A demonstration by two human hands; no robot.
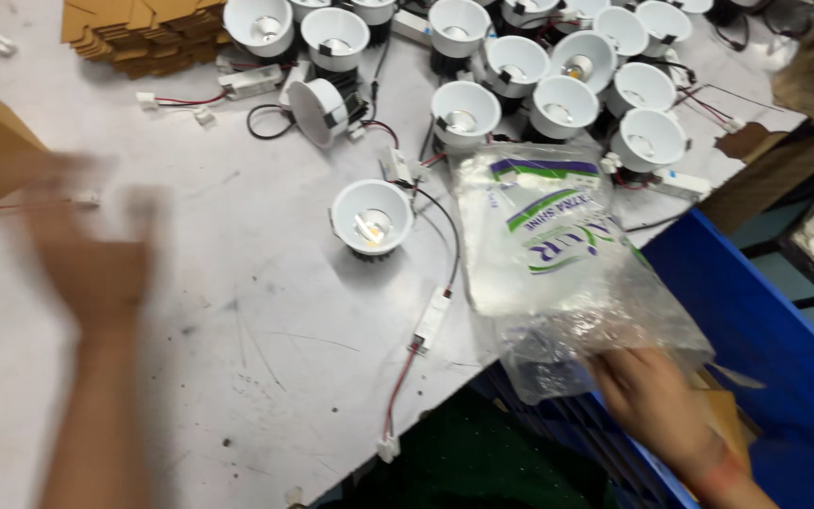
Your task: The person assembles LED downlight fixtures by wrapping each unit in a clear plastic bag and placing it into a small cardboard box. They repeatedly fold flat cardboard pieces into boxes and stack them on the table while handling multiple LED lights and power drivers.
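Right hand [647,396], at the lower right, is closed on the bottom edge of a clear plastic bag [558,254]; the fingers pinch the crumpled film where it bunches over the tabletop's near edge. Left hand [96,254], blurred, hangs open above the bare grey tabletop [237,311] at the left, fingers spread and gripping nothing.

The bag lies flat, partly on the tabletop and partly overhanging the blue crate [756,320] beside it. It bears a printed panel in green, purple and white. Judged from its wrinkles and the way it drapes, the film is thin, light, limp and rather slippery; it would sag if lifted by one corner, so a pinch on a gathered edge, as seen, or at the mouth suits it best. Whether it holds anything cannot be told; it looks nearly empty.

Just left of the bag sits one white round downlight [372,217], face up, with an amber emitter in its reflector and a wired driver [431,319] trailing toward the near edge. Many like downlights [558,85] crowd the far side, rims touching or nearly so, one tipped on its side. These housings appear rigid and heavier than the bag. A stack of folded cardboard [134,33] lies at the far left. The crate's contents are hidden, save a brown cardboard scrap near the wrist.
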